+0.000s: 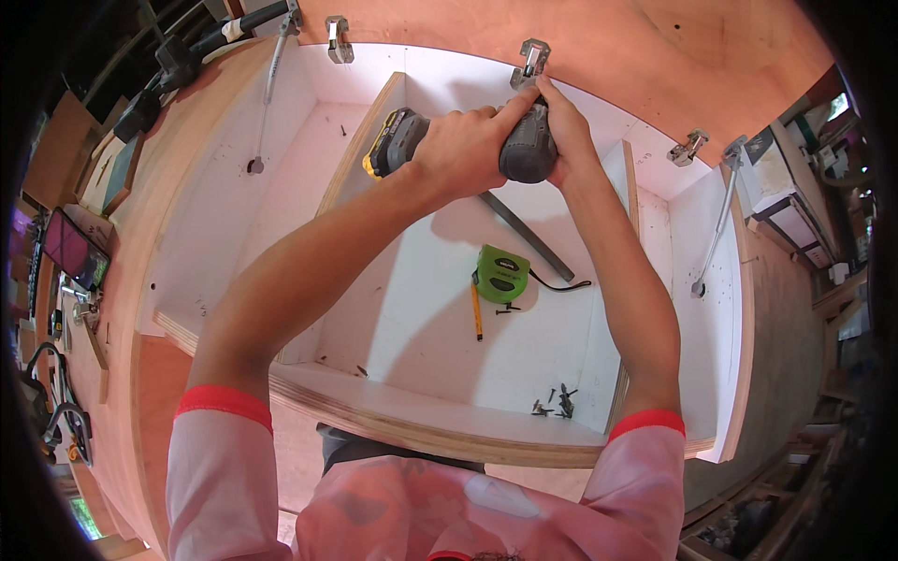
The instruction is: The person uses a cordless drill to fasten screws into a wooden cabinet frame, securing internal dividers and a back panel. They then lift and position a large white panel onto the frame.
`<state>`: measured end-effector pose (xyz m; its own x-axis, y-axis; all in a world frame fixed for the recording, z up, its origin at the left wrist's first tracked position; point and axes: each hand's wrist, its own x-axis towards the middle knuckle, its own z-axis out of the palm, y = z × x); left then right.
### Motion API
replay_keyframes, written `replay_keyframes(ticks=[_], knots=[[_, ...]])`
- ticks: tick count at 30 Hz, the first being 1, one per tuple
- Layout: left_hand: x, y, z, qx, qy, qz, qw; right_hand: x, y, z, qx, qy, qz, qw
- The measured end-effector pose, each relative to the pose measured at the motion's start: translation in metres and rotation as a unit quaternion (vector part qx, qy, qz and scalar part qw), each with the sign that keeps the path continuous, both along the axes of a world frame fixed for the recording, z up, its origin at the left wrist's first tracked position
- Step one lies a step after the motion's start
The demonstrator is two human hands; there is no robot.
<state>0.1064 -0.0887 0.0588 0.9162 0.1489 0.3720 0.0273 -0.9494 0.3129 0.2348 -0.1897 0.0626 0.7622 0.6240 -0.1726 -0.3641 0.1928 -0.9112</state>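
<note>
A: What do the two hands hold?

B: Both are on one tool, a cordless drill (468, 140) with a grey body and a yellow and black battery end. The left hand (463, 150) is clenched around the handle, so its grip is closed on the drill. The right hand (561, 131) wraps the rear of the grey body, and its forefinger stretches up toward the metal hinge (531, 61).

A: Where is the drill?

B: It is high in the middle compartment of a white cabinet (440, 309) with plywood edges, just under that hinge on the upper plywood panel (599, 37). The nose of the drill is hidden behind the hands, so I cannot tell if it touches the hinge.

A: What lies below?

B: On the white bottom of the same compartment there is a green tape measure (502, 273), a yellow pencil (476, 313) just beside it, and a dark flat bar (528, 237). A small heap of dark screws (557, 404) lies near the front right corner. Two more hinges (339, 39) (687, 148) sit along the panel, and a gas strut (718, 220) stands in the right compartment.
</note>
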Motion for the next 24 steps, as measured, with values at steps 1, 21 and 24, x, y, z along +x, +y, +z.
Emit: replay_keyframes(ticks=[1, 21, 24], knots=[[0.002, -0.001, 0.000, -0.004, 0.005, 0.000, 1.000, 0.003, 0.001, 0.000, 0.005, 0.001, 0.011, 1.000], [0.012, -0.013, 0.012, 0.005, -0.007, 0.010, 1.000, 0.033, 0.001, -0.002, 0.039, -0.011, 0.034, 0.999], [0.014, -0.011, 0.007, 0.011, -0.009, 0.005, 1.000, 0.033, 0.001, -0.003, 0.040, -0.014, 0.031, 0.999]])
